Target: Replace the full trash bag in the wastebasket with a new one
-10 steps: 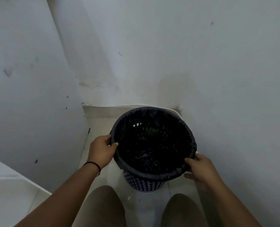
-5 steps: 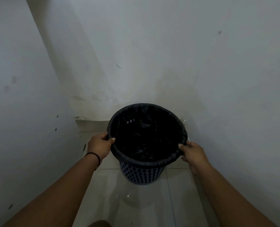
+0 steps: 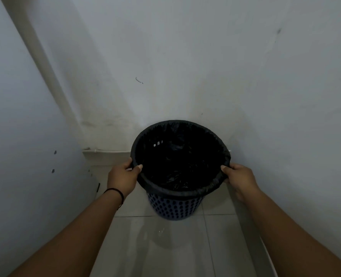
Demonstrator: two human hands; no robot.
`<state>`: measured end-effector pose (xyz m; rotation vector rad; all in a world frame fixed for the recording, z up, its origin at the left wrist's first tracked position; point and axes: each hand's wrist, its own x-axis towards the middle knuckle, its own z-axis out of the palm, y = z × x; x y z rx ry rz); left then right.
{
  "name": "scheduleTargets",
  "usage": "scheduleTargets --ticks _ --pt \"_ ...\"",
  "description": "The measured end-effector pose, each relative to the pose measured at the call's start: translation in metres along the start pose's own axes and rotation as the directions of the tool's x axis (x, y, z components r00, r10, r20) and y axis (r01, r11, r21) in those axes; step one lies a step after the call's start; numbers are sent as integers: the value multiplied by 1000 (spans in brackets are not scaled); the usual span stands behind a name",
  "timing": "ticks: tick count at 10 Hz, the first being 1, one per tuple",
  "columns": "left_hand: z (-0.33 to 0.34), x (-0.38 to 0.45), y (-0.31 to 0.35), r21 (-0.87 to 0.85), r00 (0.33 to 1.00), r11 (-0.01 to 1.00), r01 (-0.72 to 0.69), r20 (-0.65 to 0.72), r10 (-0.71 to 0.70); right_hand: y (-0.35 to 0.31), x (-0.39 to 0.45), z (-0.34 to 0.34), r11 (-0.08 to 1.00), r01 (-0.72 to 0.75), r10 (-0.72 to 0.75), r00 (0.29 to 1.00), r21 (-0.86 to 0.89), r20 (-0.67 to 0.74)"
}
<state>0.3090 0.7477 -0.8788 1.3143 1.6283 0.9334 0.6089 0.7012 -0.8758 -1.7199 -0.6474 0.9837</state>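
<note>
While hands grip rim, wastebasket [image 3: 174, 207] upright.

bare forearms, thin black band [image 3: 116, 193] on the left wrist

The wastebasket [image 3: 174, 207] looks like blue moulded plastic, its wall pierced with rows of round holes, the surface smooth and dull. The trash bag [image 3: 177, 193] folded over its rim is thin black plastic film, crinkled and faintly shiny where the folds inside catch light. The floor [image 3: 171, 246] is pale glazed tile, smooth and glossy enough to show a soft reflection, with thin grout lines. The walls [image 3: 185, 66] are matt white painted plaster, scuffed and stained near the base. A black band [image 3: 117, 193], seemingly elastic, circles the left wrist.
</note>
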Motion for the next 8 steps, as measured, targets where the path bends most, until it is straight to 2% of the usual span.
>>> scheduleTargets --ticks 2,3,4,5,6,7,8 --pt "-10 12 9 7 985 996 86 149 -86 -10 1 -1 1000 12 -12 1000 0 -15" --pt "-16 3 17 107 982 992 71 169 -88 -18 -20 -2 996 52 -55 998 -78 -37" --pt "-16 -28 17 379 945 870 -315 43 323 -14 -54 -3 845 279 -362 927 -456 -104" --pt "-1 -61 3 491 794 653 -577 150 589 8 -78 1 459 538 -648 747 -707 148" --pt "13 -71 -8 502 740 588 -635 174 650 17 -89 11 293 564 -705 673 -772 224" --pt "15 -52 1 489 706 569 -661 147 693 8 -78 20 242 579 -680 674 -779 290" --pt "14 -28 25 431 732 616 -660 183 656 -11 -60 29 332 596 -572 743 -731 347"
